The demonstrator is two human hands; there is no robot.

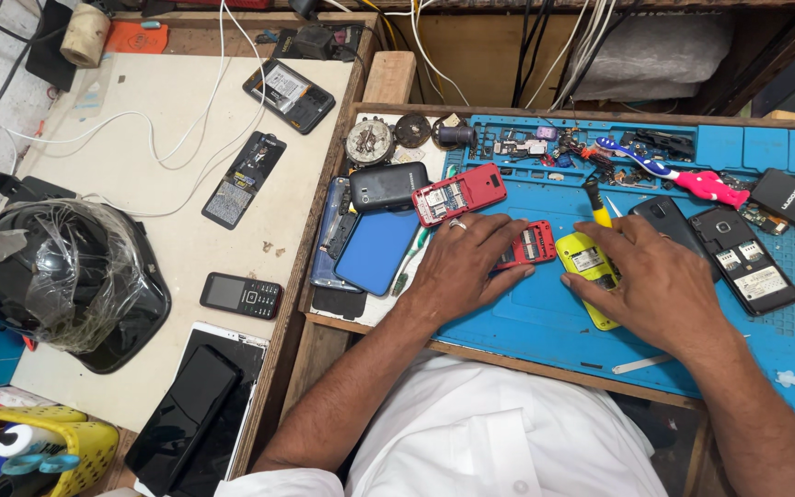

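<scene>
My left hand point(466, 267) lies flat on the blue work mat point(545, 322), fingers spread over a small red phone body point(531, 244) with its back off. My right hand point(655, 276) rests beside it, its fingers on a yellow phone body point(589, 262). A yellow-handled screwdriver point(597, 204) pokes up just past my right fingers. A second, larger red phone point(460, 194) with its back open lies above my left hand. Neither hand clearly grips anything.
Two dark opened phones point(747, 262) lie right of my right hand. A toothbrush point(664, 170) and small parts sit at the mat's far edge. A blue slab and black phone point(381, 221) lie left. A helmet point(57, 276), cables and more phones cover the left table.
</scene>
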